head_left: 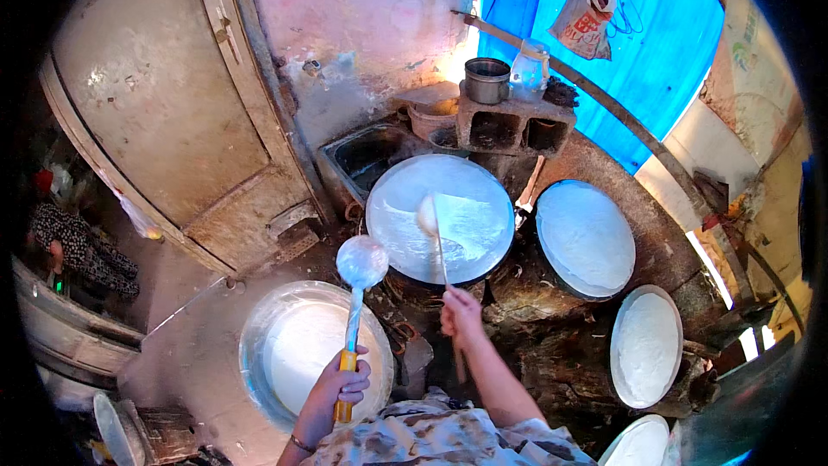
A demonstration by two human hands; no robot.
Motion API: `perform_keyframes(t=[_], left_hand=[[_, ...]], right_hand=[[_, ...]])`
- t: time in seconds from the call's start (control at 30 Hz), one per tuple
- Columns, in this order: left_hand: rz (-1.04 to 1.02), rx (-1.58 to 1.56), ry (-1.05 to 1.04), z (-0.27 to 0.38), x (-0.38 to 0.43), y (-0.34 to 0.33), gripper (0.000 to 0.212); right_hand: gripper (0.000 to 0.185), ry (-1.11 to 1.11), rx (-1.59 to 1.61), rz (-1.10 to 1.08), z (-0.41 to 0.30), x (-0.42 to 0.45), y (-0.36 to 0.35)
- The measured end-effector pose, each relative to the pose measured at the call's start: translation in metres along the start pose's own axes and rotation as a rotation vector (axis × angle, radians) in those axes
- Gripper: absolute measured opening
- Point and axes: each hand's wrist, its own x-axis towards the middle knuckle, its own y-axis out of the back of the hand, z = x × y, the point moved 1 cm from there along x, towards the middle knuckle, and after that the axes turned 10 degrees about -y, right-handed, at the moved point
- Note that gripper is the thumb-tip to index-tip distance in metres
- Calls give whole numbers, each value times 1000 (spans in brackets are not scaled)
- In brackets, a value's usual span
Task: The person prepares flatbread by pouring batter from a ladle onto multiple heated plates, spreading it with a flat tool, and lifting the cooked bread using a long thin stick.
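My left hand (343, 385) grips the yellow handle of a metal ladle (362, 262), its round bowl raised above the rim of a wide metal basin (255, 369) that holds white liquid or batter. My right hand (462, 317) is closed around the thin handle of a second ladle (427, 215). That ladle's bowl rests at the middle of a large round pan (401, 181) covered with a white layer, where a curved edge and a smoother patch show. To the right stands another round pan (585, 239) with a white surface.
White-filled round trays (647, 349) line the lower right. Behind the large pan are a metal sink (352, 149), a concrete block (511, 123) bearing a metal pot (487, 79), and a bucket (430, 116). Scissors (404, 331) lie beside the basin. A person (84, 249) is at the far left.
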Motion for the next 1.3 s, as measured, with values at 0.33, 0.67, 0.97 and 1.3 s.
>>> perform_keyframes(t=[0.33, 0.67, 0.97, 1.3], left_hand=[[-417, 244, -52, 56, 74, -72, 48], [303, 497, -343, -88, 171, -84, 45], [223, -233, 115, -42, 148, -70, 13], [-393, -1029, 126, 8, 89, -52, 11]], right_hand=[[15, 33, -296, -39, -51, 17, 57], [28, 240, 156, 138, 59, -6, 24], [23, -35, -4, -195, -8, 12, 0], [24, 328, -169, -286, -45, -33, -49]])
